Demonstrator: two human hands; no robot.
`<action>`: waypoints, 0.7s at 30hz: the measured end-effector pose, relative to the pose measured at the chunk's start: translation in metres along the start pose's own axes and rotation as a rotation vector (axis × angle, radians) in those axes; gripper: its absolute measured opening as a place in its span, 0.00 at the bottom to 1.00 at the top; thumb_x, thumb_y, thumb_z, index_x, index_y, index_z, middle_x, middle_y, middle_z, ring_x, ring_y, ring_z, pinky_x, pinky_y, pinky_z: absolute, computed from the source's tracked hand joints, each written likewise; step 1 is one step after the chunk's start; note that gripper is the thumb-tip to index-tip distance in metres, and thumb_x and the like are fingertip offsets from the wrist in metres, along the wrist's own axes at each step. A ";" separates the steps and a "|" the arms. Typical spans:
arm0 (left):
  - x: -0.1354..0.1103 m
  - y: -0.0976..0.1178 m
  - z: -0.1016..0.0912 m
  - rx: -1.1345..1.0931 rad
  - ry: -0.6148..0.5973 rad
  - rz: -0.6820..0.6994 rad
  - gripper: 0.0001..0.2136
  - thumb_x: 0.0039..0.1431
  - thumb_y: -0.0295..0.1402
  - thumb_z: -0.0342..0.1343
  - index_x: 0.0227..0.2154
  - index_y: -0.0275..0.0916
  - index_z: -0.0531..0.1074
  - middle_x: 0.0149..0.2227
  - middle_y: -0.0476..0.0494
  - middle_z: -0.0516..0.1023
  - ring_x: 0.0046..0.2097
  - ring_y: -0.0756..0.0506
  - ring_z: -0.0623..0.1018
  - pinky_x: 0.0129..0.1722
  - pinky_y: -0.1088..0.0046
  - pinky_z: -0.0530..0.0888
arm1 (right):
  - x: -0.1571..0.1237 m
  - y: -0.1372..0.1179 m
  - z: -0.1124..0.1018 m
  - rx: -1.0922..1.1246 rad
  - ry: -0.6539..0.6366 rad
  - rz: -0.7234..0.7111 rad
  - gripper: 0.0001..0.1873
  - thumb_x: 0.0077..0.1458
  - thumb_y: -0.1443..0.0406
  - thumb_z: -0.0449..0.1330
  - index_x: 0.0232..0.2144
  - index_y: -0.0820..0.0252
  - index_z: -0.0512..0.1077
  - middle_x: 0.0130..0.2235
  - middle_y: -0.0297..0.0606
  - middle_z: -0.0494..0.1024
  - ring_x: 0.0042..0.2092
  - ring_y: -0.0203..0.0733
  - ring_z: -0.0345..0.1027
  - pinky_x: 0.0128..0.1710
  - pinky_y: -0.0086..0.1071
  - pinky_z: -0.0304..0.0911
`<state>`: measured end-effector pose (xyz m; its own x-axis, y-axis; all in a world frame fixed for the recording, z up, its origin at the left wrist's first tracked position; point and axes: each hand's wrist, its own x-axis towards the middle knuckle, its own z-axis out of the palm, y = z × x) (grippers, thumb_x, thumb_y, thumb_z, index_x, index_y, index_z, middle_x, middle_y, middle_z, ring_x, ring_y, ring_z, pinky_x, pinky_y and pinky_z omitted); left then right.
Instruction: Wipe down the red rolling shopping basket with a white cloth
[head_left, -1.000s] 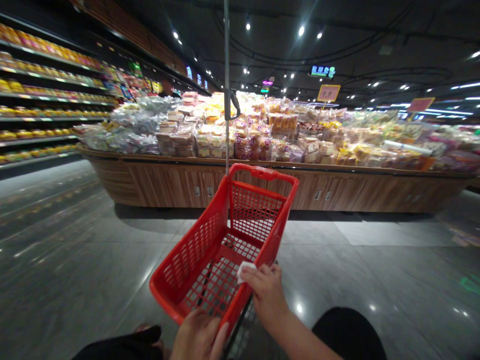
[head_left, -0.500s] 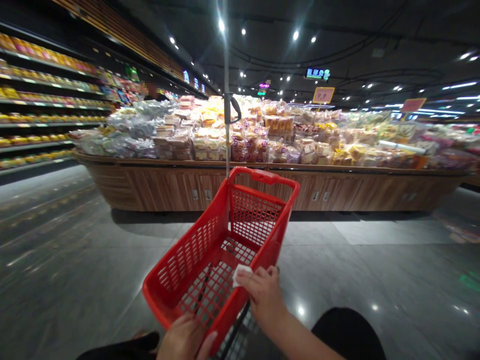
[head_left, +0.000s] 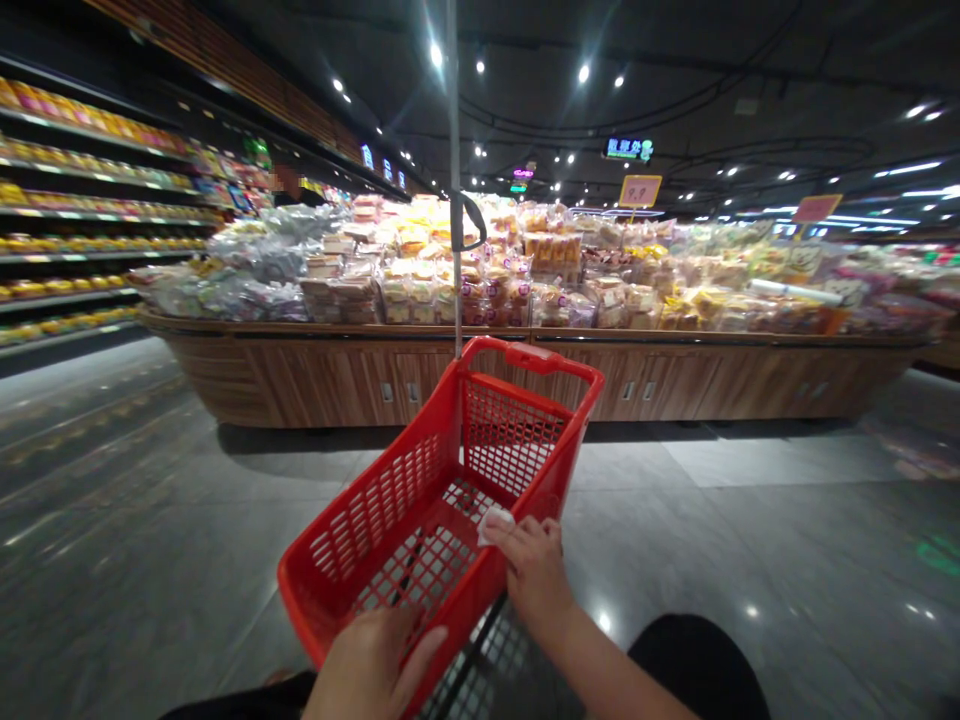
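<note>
Right hand (head_left: 534,570) pinches a white paper tissue (head_left: 496,523) between thumb and fingers, against the side rim of a red plastic shopping basket (head_left: 525,358). Left hand (head_left: 367,665) lies over the basket's near rim, fingers loosely curved; cannot tell if it grips. Below and ahead is a grey tile floor (head_left: 150,500). A metal pole (head_left: 454,200) rises behind the basket. Farther out, a wooden display counter (head_left: 337,375) carries heaped bagged baked goods (head_left: 450,280). A yellow price sign (head_left: 640,190) reads 9.9. Packed store shelves (head_left: 75,215) run along the left.
</note>
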<state>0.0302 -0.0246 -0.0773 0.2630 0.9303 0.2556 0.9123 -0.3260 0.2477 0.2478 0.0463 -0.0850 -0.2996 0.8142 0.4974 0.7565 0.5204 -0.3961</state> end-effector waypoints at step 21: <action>0.053 0.040 0.025 0.167 -0.044 -0.232 0.21 0.64 0.34 0.35 0.34 0.34 0.74 0.27 0.34 0.79 0.29 0.38 0.80 0.25 0.68 0.71 | 0.004 -0.002 -0.003 -0.096 -0.032 -0.027 0.25 0.53 0.73 0.54 0.49 0.42 0.68 0.52 0.29 0.73 0.45 0.42 0.64 0.45 0.41 0.45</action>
<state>0.0884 0.0156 -0.0772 0.0513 0.9843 0.1688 0.9877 -0.0750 0.1371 0.2470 0.0480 -0.0801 -0.3377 0.8088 0.4814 0.7997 0.5163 -0.3064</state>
